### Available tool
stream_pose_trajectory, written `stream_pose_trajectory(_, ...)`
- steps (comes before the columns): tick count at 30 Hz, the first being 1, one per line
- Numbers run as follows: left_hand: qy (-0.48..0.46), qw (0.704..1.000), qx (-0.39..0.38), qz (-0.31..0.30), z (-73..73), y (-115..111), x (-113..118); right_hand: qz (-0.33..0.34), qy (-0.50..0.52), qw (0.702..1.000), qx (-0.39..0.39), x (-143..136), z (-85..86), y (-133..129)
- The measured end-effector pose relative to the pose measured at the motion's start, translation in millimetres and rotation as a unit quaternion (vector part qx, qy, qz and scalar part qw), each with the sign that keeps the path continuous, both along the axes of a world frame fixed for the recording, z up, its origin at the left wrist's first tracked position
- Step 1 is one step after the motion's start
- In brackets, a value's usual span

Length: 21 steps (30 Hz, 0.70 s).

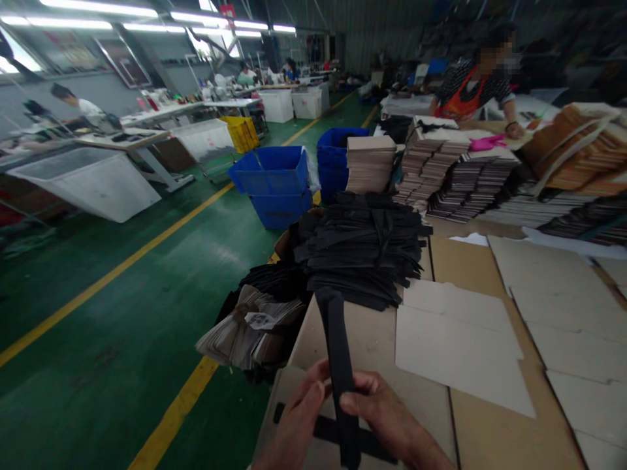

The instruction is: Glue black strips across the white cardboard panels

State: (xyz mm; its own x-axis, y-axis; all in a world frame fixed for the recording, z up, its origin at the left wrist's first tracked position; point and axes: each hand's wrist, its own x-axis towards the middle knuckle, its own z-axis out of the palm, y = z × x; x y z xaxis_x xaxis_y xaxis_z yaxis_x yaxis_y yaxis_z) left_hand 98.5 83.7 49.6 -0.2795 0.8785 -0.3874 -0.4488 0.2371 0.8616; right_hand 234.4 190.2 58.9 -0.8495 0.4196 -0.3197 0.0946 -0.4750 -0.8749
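Note:
Between both hands, a black fabric strip point(340, 352) runs upright over the near end of the table. My left hand point(301, 418) grips its left edge, fingers curled behind it. From the other side, my right hand point(377, 408) pinches the strip, thumb in front and fingers behind. Beneath the hands, another black strip point(326, 427) lies crosswise on a beige board point(281, 385), partly hidden by the hands. A large pile of black strips point(362, 241) rests just past the far end of the held strip.
Flat pale boards point(455, 333) cover the table's right side. Stacked boards point(431, 160) stand behind, near a person in a red apron point(460, 94). A bundle of light pieces point(245, 329) sits left of the table. Blue bins point(277, 179) stand on the green floor point(161, 313).

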Motion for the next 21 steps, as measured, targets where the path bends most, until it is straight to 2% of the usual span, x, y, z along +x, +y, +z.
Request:
stream_pose_trajectory(1,-0.047,0.999,-0.001,-0.017,2.2,9.6,9.1,-0.003,0.021,0.998,-0.065,7.8,0.6,-9.8)
stream_pose_trajectory(2,-0.083,0.996,-0.013,-0.03,3.9,18.8,18.1,-0.001,0.026,0.995,-0.096,15.2,0.4,-16.3)
stream_pose_trajectory(3,-0.106,0.993,-0.033,-0.036,5.1,27.4,26.5,-0.003,0.015,0.995,-0.094,22.7,-0.2,-19.3)
stream_pose_trajectory(4,-0.112,0.992,-0.054,-0.034,6.1,35.3,34.0,-0.012,-0.011,0.998,-0.063,30.6,-1.1,-19.0)
stream_pose_trajectory(6,-0.093,0.992,-0.084,-0.01,7.7,48.6,45.6,-0.052,-0.103,0.992,0.047,48.5,-2.7,-10.0)
stream_pose_trajectory(8,-0.079,0.991,-0.108,-0.004,9.1,58.2,53.3,-0.115,-0.202,0.962,0.143,67.9,-3.1,5.6)
stream_pose_trajectory(10,-0.086,0.986,-0.141,-0.036,10.3,64.4,59.9,-0.189,-0.255,0.93,0.185,85.0,-2.3,22.8)
stream_pose_trajectory(12,-0.087,0.977,-0.171,-0.091,10.8,68.2,67.9,-0.25,-0.256,0.913,0.197,96.4,-1.4,38.3)
stream_pose_trajectory(14,-0.075,0.969,-0.19,-0.138,10.3,71.0,78.3,-0.285,-0.231,0.907,0.207,101.7,-0.9,51.6)
stream_pose_trajectory(18,-0.032,0.958,-0.221,-0.177,5.8,76.5,100.9,-0.296,-0.193,0.9,0.256,106.4,0.1,69.7)
stream_pose_trajectory(21,0.002,0.952,-0.227,-0.204,0.3,79.7,111.2,-0.318,-0.173,0.891,0.275,119.3,-0.1,71.5)
